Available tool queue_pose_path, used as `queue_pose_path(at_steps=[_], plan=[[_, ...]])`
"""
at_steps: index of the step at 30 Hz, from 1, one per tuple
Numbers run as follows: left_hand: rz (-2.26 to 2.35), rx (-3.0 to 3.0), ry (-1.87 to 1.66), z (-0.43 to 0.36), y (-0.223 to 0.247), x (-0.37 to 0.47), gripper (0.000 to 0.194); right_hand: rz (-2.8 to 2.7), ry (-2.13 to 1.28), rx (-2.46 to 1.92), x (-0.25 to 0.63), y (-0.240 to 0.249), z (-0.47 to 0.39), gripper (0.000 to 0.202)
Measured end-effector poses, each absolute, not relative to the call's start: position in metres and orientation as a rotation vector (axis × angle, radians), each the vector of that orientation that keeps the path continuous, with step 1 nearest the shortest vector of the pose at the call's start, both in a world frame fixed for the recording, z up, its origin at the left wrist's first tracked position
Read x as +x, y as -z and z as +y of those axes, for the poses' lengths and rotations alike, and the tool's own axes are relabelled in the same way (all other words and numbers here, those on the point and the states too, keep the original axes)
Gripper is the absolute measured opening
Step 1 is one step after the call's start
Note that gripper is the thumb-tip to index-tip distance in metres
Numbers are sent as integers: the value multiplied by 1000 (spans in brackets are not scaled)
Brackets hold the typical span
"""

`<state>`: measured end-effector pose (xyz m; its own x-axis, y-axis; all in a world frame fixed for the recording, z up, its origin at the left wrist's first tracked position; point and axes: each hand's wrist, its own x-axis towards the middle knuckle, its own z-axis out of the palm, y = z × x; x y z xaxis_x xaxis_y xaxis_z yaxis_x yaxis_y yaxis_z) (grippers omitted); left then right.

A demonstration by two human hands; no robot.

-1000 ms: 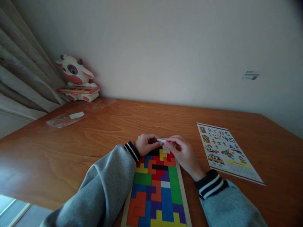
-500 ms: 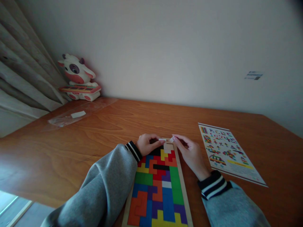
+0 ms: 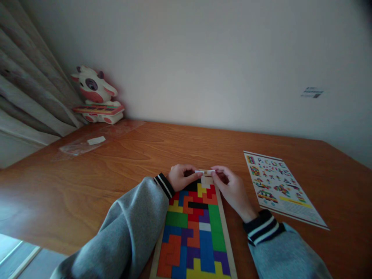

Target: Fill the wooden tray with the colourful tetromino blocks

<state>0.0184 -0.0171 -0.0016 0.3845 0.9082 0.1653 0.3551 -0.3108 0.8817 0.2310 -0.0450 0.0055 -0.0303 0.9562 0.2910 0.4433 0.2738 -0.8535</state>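
Lying lengthwise before me is a wooden puzzle tray (image 3: pixel 228 242) filled with flat, coloured, block-shaped pieces, several black, red and yellow ones near its far end. My left hand (image 3: pixel 182 178) rests over the tray's far left corner, thumb and fingers pinched at a small white piece (image 3: pixel 199 171). At the far right corner, the thumb and forefinger of my right hand (image 3: pixel 232 190) pinch another small white piece (image 3: pixel 211 171). Its exact shape is too small to tell. A pale patch (image 3: pixel 207 182) shows in the tray between the two hands.
A printed instruction sheet (image 3: pixel 283 186) with coloured figures lies on the wooden table (image 3: pixel 139 155) to the right. Farther left are a clear plastic bag (image 3: pixel 77 149) with a white label and a cow-shaped toy keyboard (image 3: pixel 99 97), close to the curtain (image 3: pixel 26 85). A wall stands behind.
The white piece in my right hand has swung from a tilt to nearly level, its inner end closer to the left hand's piece. My left hand has stayed in place.
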Motion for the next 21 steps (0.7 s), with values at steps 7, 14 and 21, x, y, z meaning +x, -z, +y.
queue_pose_path(at_steps=[7,14,21], plan=[[1114,1878,-889,-17,3,18,40,-1730,-703,-1352,235,-4,-43,25],[1125,1898,-893,-16,4,17,40,-1884,-540,-1386,233,1,-39,23],[1111,1878,-903,-17,4,19,41,-1860,-442,-1507,229,12,-36,20]])
